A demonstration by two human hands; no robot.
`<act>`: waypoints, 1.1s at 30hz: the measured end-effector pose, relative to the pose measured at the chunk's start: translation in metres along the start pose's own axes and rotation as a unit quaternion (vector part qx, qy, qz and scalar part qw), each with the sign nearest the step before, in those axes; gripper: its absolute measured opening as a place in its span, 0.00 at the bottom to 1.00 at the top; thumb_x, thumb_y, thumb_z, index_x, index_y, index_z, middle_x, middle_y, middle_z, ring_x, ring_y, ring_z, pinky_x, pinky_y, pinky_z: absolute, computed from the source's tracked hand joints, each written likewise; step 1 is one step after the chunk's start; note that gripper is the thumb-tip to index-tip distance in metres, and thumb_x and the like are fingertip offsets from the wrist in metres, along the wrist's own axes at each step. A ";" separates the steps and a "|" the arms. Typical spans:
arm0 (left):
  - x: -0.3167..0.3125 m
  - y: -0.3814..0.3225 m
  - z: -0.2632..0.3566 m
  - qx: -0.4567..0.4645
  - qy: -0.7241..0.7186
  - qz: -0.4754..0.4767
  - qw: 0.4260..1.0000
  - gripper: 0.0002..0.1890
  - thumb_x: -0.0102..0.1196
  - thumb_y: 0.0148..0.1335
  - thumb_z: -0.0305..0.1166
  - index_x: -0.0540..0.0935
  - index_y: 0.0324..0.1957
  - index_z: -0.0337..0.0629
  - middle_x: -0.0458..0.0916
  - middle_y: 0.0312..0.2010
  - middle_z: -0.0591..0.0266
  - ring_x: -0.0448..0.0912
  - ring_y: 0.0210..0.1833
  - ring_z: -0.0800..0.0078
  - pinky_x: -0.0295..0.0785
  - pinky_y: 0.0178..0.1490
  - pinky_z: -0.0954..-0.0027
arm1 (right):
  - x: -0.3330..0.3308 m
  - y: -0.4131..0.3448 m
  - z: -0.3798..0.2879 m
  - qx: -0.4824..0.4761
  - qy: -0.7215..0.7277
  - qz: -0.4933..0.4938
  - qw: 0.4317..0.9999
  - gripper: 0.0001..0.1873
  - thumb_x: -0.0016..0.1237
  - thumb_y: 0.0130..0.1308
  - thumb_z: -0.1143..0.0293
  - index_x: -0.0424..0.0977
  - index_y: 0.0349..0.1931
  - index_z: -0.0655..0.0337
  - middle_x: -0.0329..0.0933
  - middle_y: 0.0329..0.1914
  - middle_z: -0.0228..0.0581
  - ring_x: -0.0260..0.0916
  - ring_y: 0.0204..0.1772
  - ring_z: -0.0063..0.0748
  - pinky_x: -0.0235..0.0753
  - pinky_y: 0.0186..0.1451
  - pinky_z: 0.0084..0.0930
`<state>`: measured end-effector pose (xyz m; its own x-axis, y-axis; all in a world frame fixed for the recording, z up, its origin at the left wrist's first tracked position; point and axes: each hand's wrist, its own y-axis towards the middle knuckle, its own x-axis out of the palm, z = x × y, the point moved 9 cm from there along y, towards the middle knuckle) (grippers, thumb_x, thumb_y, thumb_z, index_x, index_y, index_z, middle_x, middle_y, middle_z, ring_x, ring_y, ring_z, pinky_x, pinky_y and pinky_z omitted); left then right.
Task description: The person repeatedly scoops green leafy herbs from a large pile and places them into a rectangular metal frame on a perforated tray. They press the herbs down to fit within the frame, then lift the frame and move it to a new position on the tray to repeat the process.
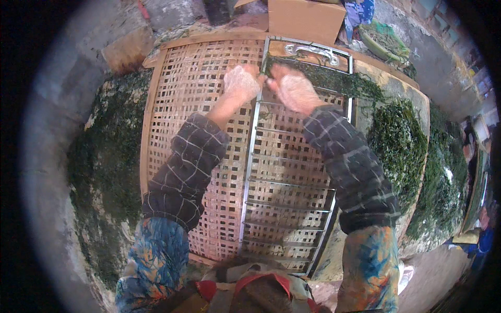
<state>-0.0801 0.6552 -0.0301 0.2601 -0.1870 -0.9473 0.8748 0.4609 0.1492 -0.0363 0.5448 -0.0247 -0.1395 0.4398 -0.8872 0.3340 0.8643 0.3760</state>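
A woven lattice tray with a wooden frame (146,129) lies before me. Over its right part rests a metal frame with crossbars (248,172), with a metal handle (313,51) at its far end. My left hand (243,83) is at the frame's left rail, fingers curled; blur hides whether it grips anything. Just right of that rail, my right hand (291,88) touches the near edge of a strip of dark green, seaweed-like strands (328,76). This strip runs across the frame's far end and past its right side. Whether the right fingers pinch the strands is unclear.
A heap of green strands (397,144) lies on the board to the right, with more green material (442,176) beyond it. Another green spread (105,172) is on the left. A cardboard box (305,19) and a basket with green netting (381,43) stand at the far side.
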 end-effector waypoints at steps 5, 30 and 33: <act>-0.032 -0.008 0.057 0.178 -0.295 0.150 0.927 0.20 0.46 0.64 0.45 0.77 0.41 0.36 0.78 0.42 0.46 0.75 0.50 0.53 0.69 0.54 0.58 | -0.002 0.005 0.045 0.109 0.158 0.120 0.974 0.13 0.45 0.63 0.65 0.76 0.40 0.66 0.77 0.42 0.46 0.77 0.42 0.49 0.76 0.47 0.41; 0.085 -0.005 0.207 0.354 0.073 -0.045 0.931 0.52 0.43 0.55 0.69 0.57 0.65 0.29 0.52 0.68 0.40 0.48 0.72 0.49 0.42 0.72 0.53 | -0.089 -0.033 0.130 0.123 -0.231 -0.027 0.965 0.08 0.44 0.56 0.70 0.74 0.33 0.61 0.77 0.35 0.48 0.75 0.42 0.49 0.73 0.45 0.43; 0.087 -0.005 0.207 0.350 0.065 -0.057 0.933 0.50 0.45 0.54 0.68 0.60 0.63 0.30 0.58 0.64 0.38 0.57 0.68 0.46 0.52 0.69 0.54 | -0.096 -0.009 0.107 0.049 0.015 -0.010 0.999 0.16 0.51 0.52 0.68 0.74 0.41 0.66 0.78 0.36 0.51 0.77 0.42 0.50 0.76 0.46 0.37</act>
<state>0.0230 0.4569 -0.0547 0.1371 -0.0724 -0.9879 0.9582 -0.2433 0.1508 0.0739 0.4690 0.0289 -0.1746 0.4310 -0.8853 0.4205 0.8456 0.3287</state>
